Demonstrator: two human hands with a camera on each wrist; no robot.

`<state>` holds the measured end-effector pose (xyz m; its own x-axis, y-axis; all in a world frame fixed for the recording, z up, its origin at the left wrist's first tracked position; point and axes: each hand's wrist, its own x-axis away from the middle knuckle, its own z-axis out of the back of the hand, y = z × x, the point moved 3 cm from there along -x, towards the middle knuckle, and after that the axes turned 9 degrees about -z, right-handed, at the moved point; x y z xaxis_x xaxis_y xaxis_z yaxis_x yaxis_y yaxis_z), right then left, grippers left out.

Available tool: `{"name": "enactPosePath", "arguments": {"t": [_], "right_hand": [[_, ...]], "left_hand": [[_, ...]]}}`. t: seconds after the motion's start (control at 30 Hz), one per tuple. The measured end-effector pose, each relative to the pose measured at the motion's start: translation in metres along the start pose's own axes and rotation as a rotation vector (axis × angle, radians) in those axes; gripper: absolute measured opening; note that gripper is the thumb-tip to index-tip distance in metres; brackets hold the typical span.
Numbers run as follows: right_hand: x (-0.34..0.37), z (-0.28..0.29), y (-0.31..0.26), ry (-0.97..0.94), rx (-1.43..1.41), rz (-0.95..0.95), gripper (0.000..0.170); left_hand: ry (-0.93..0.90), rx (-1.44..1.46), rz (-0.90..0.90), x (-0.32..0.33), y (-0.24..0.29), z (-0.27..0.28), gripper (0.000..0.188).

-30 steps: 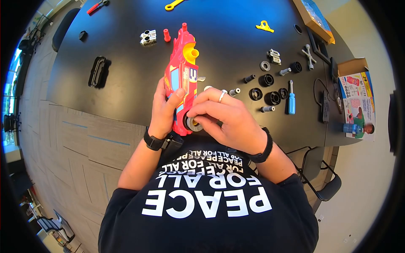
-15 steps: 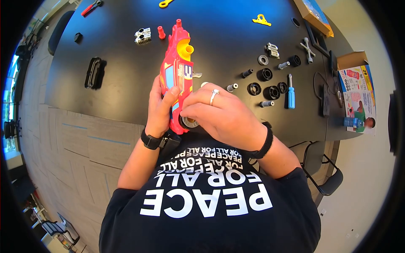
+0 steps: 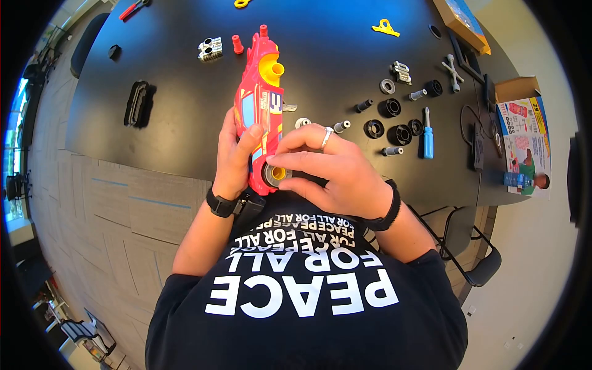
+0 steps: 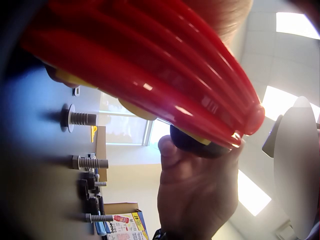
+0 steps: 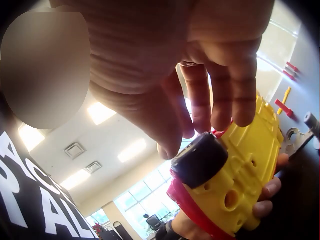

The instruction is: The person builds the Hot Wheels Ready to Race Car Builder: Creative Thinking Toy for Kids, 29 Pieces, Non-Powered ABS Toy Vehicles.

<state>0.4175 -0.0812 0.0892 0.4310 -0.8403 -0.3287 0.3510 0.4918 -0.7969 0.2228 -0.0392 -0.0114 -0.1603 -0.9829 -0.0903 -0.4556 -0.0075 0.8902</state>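
A red toy car body (image 3: 250,92) with a yellow inside and a number 3 sticker stands on end in front of the chest. My left hand (image 3: 231,157) grips it along its side, thumb across the edge. At the car's lower end sits a black wheel (image 3: 269,177) with a grey rim and yellow centre. My right hand (image 3: 342,176) has its thumb and fingertips at that wheel's edges, pinching it. The right wrist view shows the wheel (image 5: 202,160) against the car's yellow underside (image 5: 250,150), with left fingertips curled round the far edge.
Loose black wheels (image 3: 390,108), grey bolts (image 3: 393,151) and a blue screwdriver (image 3: 427,135) lie right on the dark table. A cross wrench (image 3: 452,73) and a printed box (image 3: 524,123) are farther right. A silver engine piece (image 3: 210,49) and black part (image 3: 137,105) lie left.
The car and both hands have shifted slightly left and up in view. The right fingers have turned and spread at the wheel, showing its yellow centre.
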Motion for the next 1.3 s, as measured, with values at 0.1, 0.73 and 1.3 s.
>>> {"name": "enactPosePath", "arguments": {"t": [0.1,0.73,1.3], "right_hand": [[0.002,-0.004,0.008,-0.029,-0.034,-0.035,0.04],[0.066,0.009,0.055,0.119,0.561,-0.556,0.058],[0.033,0.005,-0.006,-0.144,-0.546,-0.301,0.027]], "left_hand": [[0.014,-0.059,-0.013,0.0,0.001,-0.003,0.077],[-0.002,-0.081,-0.066,0.001,-0.004,0.0,0.087],[0.002,-0.171,-0.092,0.004,0.0,-0.002,0.099]]}}
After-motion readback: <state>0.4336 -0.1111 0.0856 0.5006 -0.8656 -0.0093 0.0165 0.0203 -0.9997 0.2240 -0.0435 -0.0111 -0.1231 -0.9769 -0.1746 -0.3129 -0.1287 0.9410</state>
